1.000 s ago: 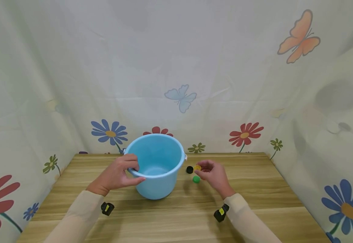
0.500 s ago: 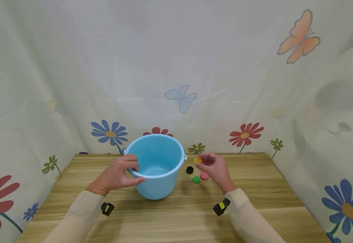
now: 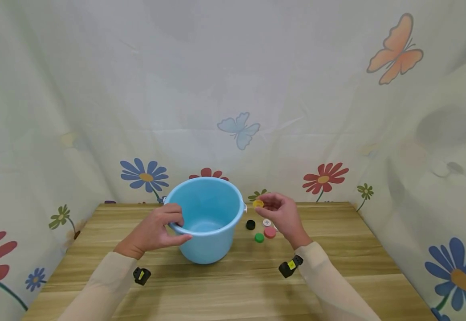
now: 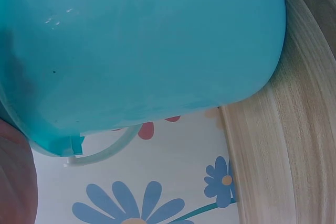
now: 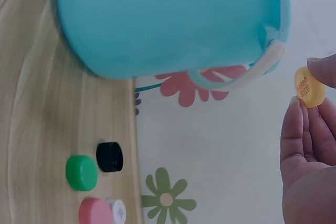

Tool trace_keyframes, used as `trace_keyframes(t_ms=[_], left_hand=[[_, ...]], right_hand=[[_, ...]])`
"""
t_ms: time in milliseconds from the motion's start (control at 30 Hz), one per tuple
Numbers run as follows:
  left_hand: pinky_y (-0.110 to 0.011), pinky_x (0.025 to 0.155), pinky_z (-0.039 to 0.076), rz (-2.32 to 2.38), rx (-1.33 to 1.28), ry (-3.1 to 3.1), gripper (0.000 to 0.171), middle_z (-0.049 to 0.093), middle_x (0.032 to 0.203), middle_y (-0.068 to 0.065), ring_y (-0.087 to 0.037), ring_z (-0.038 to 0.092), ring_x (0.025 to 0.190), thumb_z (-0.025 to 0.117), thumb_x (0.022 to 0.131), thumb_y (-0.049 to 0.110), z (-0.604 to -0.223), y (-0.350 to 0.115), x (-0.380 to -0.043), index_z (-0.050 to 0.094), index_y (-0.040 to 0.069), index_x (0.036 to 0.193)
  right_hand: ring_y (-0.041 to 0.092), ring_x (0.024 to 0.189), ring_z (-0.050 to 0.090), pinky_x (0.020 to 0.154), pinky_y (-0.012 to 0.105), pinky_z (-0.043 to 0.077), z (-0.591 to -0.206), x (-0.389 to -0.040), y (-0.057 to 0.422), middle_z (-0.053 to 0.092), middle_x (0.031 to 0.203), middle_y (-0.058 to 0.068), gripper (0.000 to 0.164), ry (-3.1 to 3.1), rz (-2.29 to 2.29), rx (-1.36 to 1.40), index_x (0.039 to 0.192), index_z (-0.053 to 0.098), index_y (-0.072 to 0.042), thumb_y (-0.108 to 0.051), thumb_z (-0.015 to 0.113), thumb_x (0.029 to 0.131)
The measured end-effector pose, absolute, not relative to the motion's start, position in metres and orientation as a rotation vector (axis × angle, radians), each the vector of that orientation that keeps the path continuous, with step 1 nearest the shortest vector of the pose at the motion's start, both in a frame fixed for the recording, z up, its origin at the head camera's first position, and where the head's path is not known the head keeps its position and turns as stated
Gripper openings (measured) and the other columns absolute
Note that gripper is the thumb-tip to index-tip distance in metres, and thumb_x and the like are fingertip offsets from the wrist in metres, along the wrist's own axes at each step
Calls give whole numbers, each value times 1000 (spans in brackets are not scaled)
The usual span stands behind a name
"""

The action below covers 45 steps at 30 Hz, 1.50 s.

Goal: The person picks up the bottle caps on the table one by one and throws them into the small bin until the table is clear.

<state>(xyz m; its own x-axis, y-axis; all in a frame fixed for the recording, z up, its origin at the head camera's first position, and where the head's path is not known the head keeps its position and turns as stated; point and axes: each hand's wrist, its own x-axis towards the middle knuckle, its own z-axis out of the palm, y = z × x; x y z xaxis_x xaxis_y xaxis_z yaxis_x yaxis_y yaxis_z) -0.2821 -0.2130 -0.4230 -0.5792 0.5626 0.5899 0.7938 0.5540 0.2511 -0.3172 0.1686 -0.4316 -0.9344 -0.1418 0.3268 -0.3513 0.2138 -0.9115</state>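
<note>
A light blue bucket point(image 3: 209, 247) stands upright on the wooden table. My left hand point(image 3: 154, 229) grips its near-left rim, thumb outside and fingers curled over into it. To the right of the bucket, my right hand point(image 3: 284, 217) pinches a yellow bottle cap point(image 5: 310, 87) between thumb and fingertips, above the table. Below that hand lie a black cap point(image 3: 251, 224), a green cap point(image 3: 259, 237), a pink cap point(image 3: 270, 232) and a white cap point(image 3: 267, 222). Another white edge beside the pink cap is mostly hidden by the right hand.
The wooden table point(image 3: 217, 294) ends at a white curtain point(image 3: 177, 89) printed with flowers and butterflies, which encloses the back and both sides. A white bucket handle point(image 5: 247, 74) hangs at the bucket's far side.
My right hand has lifted the yellow cap up off the table, away from the other caps. The pink and white caps have come into sight. My left hand and the bucket stay put.
</note>
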Motion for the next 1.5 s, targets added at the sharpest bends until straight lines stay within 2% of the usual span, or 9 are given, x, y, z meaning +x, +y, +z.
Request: trace_keyframes(t_ms=[333,1033,1500], left_hand=[[-31,73,57,-697,-1087,-2357,29,56,89,15,-5,55,89,89,76,40,-424,-213,-281,63,30,78],[-32,74,57,-697,-1086,-2347,29,56,89,15,-5,55,88,89,76,42,-425,-214,-282,62,30,77],[-33,74,57,-696,-1096,-2334,29,56,89,15,-5,55,88,89,76,41,-426,-213,-282,62,30,78]], right_hand=[[25,103,70,86,22,58,-420,-316,159,73,117,14,40,-2284,1840,516,119,71,-6,-23,85,85],[27,106,70,89,26,59,-407,-317,134,72,117,12,40,-2237,1922,570,120,70,-5,-20,84,86],[24,105,71,90,28,59,-405,-320,117,72,117,9,34,-2205,1980,588,118,71,-10,-20,82,87]])
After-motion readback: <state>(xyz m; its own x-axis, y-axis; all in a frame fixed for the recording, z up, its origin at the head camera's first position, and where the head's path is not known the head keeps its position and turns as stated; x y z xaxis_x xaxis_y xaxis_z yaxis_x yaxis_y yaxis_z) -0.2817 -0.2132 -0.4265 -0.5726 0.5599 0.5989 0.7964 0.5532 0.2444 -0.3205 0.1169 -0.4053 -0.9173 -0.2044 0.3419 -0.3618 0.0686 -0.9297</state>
